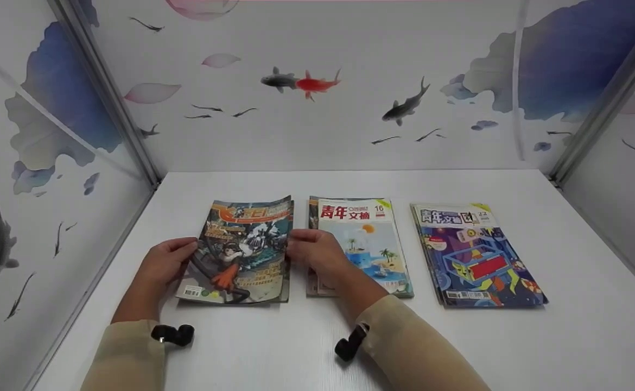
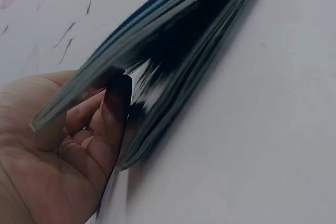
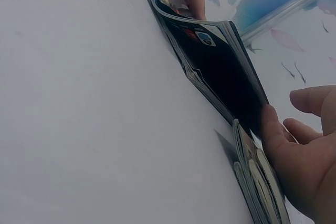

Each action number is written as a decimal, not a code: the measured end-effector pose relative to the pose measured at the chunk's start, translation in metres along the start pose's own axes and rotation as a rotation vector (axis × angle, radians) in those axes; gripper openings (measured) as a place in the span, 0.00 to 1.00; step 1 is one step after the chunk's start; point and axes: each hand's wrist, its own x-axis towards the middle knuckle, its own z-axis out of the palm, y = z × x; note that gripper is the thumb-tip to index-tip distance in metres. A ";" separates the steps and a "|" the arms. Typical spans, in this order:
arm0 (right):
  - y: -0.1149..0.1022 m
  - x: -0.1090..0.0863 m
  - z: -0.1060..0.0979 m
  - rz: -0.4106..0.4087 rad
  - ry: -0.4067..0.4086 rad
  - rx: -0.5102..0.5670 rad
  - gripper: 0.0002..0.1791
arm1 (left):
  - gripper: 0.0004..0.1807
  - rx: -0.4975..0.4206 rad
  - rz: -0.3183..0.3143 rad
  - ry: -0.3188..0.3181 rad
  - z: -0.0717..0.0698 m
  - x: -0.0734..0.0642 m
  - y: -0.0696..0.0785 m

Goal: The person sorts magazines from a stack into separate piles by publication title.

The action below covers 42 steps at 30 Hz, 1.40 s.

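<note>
A comic-style magazine (image 1: 236, 252) with an orange title lies at the left, its cover bowed. My left hand (image 1: 157, 266) pinches its left edge, thumb on the cover. In the left wrist view, fingers of the left hand (image 2: 63, 166) reach under the raised upper pages (image 2: 131, 35), and a dark gap parts these from the pages (image 2: 173, 98) below. My right hand (image 1: 323, 252) touches the right edge with its fingertips, above the middle magazine stack (image 1: 372, 244). The right wrist view has the thumb of the right hand (image 3: 299, 156) held away from the magazine.
Another stack of magazines (image 1: 480, 260), with a dark blue cover on top, lies to the right. All sit on a white table (image 1: 274, 353). Panels printed with fish and lotus leaves, such as the back wall (image 1: 317, 136), enclose it on the left, back and right.
</note>
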 end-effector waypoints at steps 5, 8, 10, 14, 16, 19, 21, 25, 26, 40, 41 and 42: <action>0.000 0.001 0.000 0.006 0.027 -0.020 0.28 | 0.28 -0.039 -0.006 0.058 -0.004 0.000 0.004; 0.000 0.001 0.000 0.000 0.051 -0.009 0.28 | 0.27 -0.041 -0.015 0.075 -0.004 -0.001 0.006; -0.001 0.002 -0.001 -0.003 0.063 -0.007 0.28 | 0.27 -0.053 -0.020 0.071 -0.002 -0.001 0.008; -0.003 0.001 -0.006 -0.012 0.042 -0.005 0.28 | 0.27 -0.080 0.004 0.094 0.004 -0.002 0.012; -0.005 0.001 -0.011 -0.031 0.023 -0.011 0.28 | 0.27 -0.099 0.023 0.117 0.009 -0.003 0.017; -0.009 0.001 -0.023 -0.057 0.020 -0.027 0.27 | 0.27 -0.149 0.036 0.144 0.020 -0.007 0.027; -0.012 0.001 -0.032 -0.063 0.040 -0.041 0.25 | 0.28 -0.174 0.040 0.144 0.030 -0.009 0.034; -0.016 0.001 -0.054 -0.071 0.096 -0.072 0.23 | 0.27 -0.218 0.063 0.107 0.054 -0.013 0.045; -0.017 0.000 -0.060 -0.074 0.108 -0.082 0.23 | 0.27 -0.222 0.075 0.094 0.060 -0.013 0.047; -0.031 -0.027 -0.161 -0.100 0.184 -0.165 0.28 | 0.21 -0.324 0.227 -0.076 0.151 -0.009 0.081; -0.031 -0.029 -0.168 -0.101 0.197 -0.174 0.28 | 0.22 -0.340 0.228 -0.081 0.158 -0.009 0.084; -0.032 -0.032 -0.175 -0.094 0.213 -0.181 0.29 | 0.21 -0.354 0.224 -0.081 0.165 -0.008 0.087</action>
